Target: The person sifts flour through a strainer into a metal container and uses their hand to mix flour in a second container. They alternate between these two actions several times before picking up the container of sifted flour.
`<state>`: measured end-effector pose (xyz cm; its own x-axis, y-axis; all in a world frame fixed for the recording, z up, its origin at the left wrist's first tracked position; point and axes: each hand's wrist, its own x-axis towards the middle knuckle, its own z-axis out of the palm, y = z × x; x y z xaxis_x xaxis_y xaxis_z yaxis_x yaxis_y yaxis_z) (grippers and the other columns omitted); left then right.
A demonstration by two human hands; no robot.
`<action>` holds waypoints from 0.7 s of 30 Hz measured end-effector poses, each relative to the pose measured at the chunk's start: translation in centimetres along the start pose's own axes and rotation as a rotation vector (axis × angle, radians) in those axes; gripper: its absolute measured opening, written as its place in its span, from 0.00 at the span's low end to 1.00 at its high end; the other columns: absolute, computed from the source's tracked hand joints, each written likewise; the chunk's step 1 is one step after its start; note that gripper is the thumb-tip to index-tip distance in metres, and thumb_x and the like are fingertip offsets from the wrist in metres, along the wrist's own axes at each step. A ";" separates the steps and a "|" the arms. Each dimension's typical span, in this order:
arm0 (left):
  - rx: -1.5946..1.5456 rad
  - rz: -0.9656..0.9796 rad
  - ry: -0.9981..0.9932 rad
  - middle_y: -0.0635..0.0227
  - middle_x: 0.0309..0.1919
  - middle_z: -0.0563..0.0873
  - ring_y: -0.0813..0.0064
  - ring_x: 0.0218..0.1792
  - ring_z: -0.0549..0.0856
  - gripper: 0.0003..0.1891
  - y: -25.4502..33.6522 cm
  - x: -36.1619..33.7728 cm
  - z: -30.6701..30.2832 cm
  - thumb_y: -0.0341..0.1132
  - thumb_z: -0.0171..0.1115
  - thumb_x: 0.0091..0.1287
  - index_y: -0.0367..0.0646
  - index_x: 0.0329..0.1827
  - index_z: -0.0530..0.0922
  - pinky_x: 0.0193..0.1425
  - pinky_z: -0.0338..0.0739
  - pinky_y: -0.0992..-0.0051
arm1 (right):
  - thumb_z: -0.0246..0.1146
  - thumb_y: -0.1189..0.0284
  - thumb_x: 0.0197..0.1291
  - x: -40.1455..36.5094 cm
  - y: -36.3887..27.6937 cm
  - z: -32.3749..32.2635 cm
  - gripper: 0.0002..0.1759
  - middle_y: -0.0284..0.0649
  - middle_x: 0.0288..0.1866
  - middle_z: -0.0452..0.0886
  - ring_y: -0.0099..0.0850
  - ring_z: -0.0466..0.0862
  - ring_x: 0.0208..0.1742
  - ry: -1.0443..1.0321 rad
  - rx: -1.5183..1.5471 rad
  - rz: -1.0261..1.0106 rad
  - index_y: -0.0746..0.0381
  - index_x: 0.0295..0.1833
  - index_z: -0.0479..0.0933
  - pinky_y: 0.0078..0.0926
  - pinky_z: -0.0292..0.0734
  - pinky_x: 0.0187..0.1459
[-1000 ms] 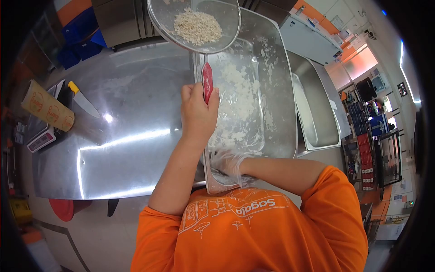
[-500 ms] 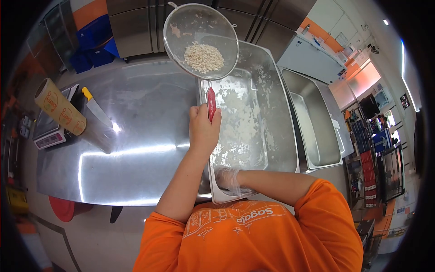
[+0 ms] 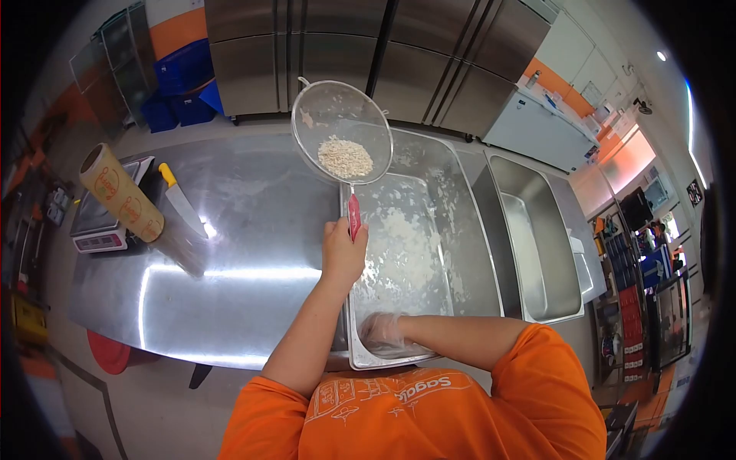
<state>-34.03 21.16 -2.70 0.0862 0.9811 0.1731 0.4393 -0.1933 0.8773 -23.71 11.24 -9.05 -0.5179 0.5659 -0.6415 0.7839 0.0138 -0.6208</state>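
My left hand (image 3: 344, 251) is closed around the red handle of a round mesh strainer (image 3: 337, 98). The strainer is held over the far left part of a large steel tray (image 3: 477, 253), and a heap of pale crumbly bits (image 3: 345, 157) lies in its mesh. White powder (image 3: 406, 241) is spread unevenly over the tray floor. My right hand (image 3: 381, 330), in a clear plastic glove, is down inside the tray's near left corner. How its fingers are set cannot be made out.
On the steel table (image 3: 253, 222) to the left, a roll of cling film (image 3: 123, 195) leans by a scale (image 3: 100, 242), beside a yellow-handled knife (image 3: 181, 203). A deep steel pan (image 3: 529, 238) stands to the right. Steel fridges (image 3: 330, 57) line the back.
The view has tilted up, so everything sits lower in the picture. My left hand still grips the strainer above the tray; my right hand stays in the same corner.
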 end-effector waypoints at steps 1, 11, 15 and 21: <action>0.011 0.001 0.006 0.51 0.33 0.71 0.55 0.35 0.73 0.13 0.2 0.3 -0.2 0.39 0.55 0.58 0.34 0.31 0.71 0.42 0.68 0.64 | 0.54 0.62 0.47 0.2 -0.1 -0.3 0.17 0.49 0.34 0.79 0.41 0.78 0.33 -0.002 -0.057 -0.034 0.63 0.36 0.77 0.34 0.71 0.38; 0.071 0.013 -0.087 0.49 0.35 0.71 0.52 0.35 0.74 0.14 -1.5 2.5 -0.1 0.39 0.55 0.58 0.34 0.33 0.71 0.43 0.68 0.63 | 0.60 0.66 0.48 -2.6 -2.7 -1.7 0.13 0.42 0.32 0.80 0.28 0.78 0.32 0.091 0.450 0.081 0.65 0.35 0.78 0.25 0.72 0.37; 0.075 0.058 -0.107 0.48 0.36 0.72 0.51 0.36 0.74 0.14 -3.5 2.6 0.2 0.39 0.55 0.58 0.33 0.33 0.71 0.44 0.68 0.64 | 0.59 0.73 0.53 -3.9 -2.0 -2.5 0.12 0.39 0.38 0.77 0.25 0.75 0.40 0.231 1.350 0.020 0.70 0.42 0.73 0.18 0.70 0.41; 0.151 0.087 -0.177 0.48 0.46 0.69 0.55 0.48 0.70 0.14 -4.9 3.1 0.1 0.40 0.57 0.57 0.38 0.38 0.75 0.52 0.65 0.68 | 0.53 0.79 0.56 -7.9 -0.5 -3.1 0.14 0.43 0.42 0.74 0.28 0.76 0.43 0.683 1.833 -0.143 0.74 0.48 0.67 0.16 0.73 0.46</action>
<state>-35.85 25.14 -6.54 0.2789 0.9482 0.1523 0.5511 -0.2879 0.7832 -18.90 9.32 -2.25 0.0142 0.8155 -0.5786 -0.7187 -0.3940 -0.5729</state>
